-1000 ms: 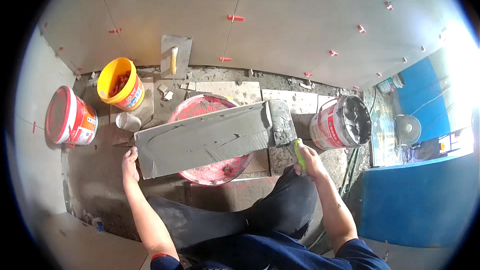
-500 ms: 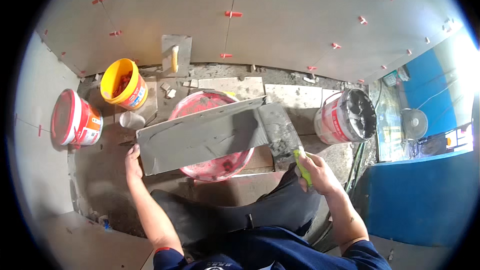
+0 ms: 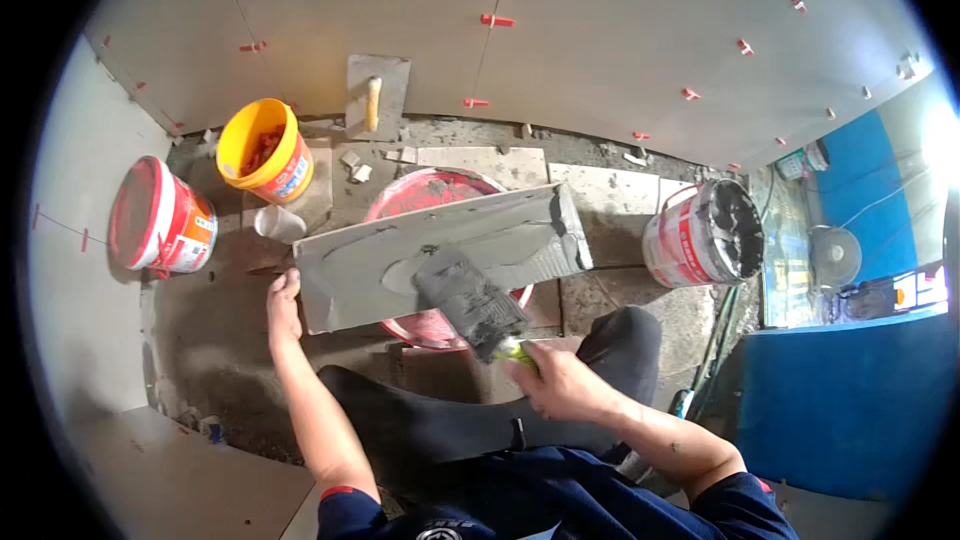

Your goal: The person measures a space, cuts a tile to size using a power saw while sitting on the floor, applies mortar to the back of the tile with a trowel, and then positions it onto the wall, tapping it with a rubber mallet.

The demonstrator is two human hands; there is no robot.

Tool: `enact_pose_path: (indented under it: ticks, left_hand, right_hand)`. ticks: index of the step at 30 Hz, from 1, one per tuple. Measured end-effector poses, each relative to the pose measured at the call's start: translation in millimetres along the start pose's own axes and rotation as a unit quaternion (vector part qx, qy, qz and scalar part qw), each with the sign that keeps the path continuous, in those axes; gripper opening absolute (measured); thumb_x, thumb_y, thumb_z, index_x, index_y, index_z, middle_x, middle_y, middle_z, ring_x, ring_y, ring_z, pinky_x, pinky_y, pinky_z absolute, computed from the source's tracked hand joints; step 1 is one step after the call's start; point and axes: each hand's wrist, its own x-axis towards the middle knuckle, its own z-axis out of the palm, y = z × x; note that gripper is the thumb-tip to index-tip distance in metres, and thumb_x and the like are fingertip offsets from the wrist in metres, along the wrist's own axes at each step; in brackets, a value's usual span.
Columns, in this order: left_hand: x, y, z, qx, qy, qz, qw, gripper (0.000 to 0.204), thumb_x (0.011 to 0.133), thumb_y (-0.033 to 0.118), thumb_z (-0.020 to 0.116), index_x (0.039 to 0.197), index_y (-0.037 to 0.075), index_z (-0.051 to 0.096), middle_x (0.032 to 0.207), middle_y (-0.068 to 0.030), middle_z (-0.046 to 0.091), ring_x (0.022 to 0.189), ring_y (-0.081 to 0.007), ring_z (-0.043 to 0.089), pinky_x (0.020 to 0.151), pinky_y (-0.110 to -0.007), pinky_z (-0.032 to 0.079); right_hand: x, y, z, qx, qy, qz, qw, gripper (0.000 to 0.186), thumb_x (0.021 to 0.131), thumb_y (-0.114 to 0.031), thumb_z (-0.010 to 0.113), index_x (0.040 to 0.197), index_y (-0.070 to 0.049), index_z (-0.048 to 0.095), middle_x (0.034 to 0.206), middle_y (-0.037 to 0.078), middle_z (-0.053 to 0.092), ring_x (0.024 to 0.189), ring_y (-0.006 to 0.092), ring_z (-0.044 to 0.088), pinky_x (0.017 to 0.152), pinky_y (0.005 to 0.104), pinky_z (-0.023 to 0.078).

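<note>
A long rectangular tile (image 3: 340, 290) lies tilted across a red round tub (image 3: 420, 190), its face coated with wet grey mortar. My left hand (image 3: 284, 305) grips the tile's left end by the edge, thumb on the near side. In my right hand (image 3: 560, 380) is the lime-green handle of a trowel (image 3: 470, 300). Its flat blade, smeared with mortar, rests over the middle of the tile. Mortar ridges and a thicker patch show toward the tile's right end. Most of the tub is hidden under the tile.
A yellow bucket (image 3: 259, 140) holding red clips and a lidded bucket (image 3: 165, 220) stand at left, near a white cup (image 3: 280, 224). A mortar-smeared bucket (image 3: 705, 233) is at right. Another trowel (image 3: 378, 100) leans on the tiled wall (image 3: 620, 30). A fan (image 3: 833, 256) stands farther right.
My right hand has moved the trowel leftward from the tile's right end to its middle. Mortar now reaches the right end. My left hand still holds the tile; the view has shifted slightly.
</note>
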Motion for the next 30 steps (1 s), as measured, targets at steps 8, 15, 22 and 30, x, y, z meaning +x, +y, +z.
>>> enact_pose_path:
  ticks: [8, 15, 22, 30]
  left_hand:
    - [-3.8, 3.5, 3.9, 0.044, 0.019, -0.012, 0.999, 0.052, 0.093, 0.031, 0.062, 0.128, -0.006, 0.052, 0.129, -0.0116, 0.055, 0.122, -0.0206, 0.047, 0.106, -0.034, 0.031]
    - [1.0, 3.0, -3.5, 0.025, -0.005, -0.015, 1.000, 0.052, 0.093, 0.028, 0.061, 0.129, -0.008, 0.051, 0.131, -0.0150, 0.054, 0.127, -0.0217, 0.044, 0.109, -0.034, 0.029]
    - [10.7, -9.6, -16.6, 0.026, -0.013, 0.012, 0.999, 0.039, 0.094, 0.026, 0.060, 0.118, -0.005, 0.059, 0.113, -0.0045, 0.060, 0.107, -0.0138, 0.051, 0.098, -0.031, 0.036]
    - [-23.9, 21.4, 11.1, 0.036, 0.044, 0.016, 0.998, 0.031, 0.095, 0.026, 0.057, 0.108, -0.003, 0.063, 0.104, -0.0047, 0.063, 0.097, -0.0139, 0.054, 0.092, -0.031, 0.040]
  right_hand:
    - [-42.5, 24.2, -74.5, 0.054, 0.139, 0.192, 0.970, 0.031, 0.098, -0.033, 0.051, 0.099, -0.002, 0.054, 0.066, 0.004, 0.055, 0.052, 0.0118, 0.054, 0.046, 0.0289, 0.046]
    - [-43.2, 69.5, -90.4, 0.362, 0.178, 0.201, 0.893, 0.037, 0.098, -0.039, 0.050, 0.102, -0.003, 0.055, 0.073, 0.004, 0.053, 0.052, 0.0116, 0.051, 0.044, 0.0272, 0.043]
    - [-26.8, 114.4, -63.0, 0.317, 0.231, 0.129, 0.911, 0.033, 0.099, -0.037, 0.048, 0.101, -0.004, 0.052, 0.073, 0.005, 0.053, 0.050, 0.0129, 0.053, 0.042, 0.0286, 0.045]
    - [-42.4, 161.0, -139.5, 0.186, 0.415, 0.194, 0.869, 0.037, 0.096, -0.038, 0.055, 0.089, -0.001, 0.060, 0.069, 0.009, 0.058, 0.055, 0.0135, 0.057, 0.043, 0.0309, 0.044]
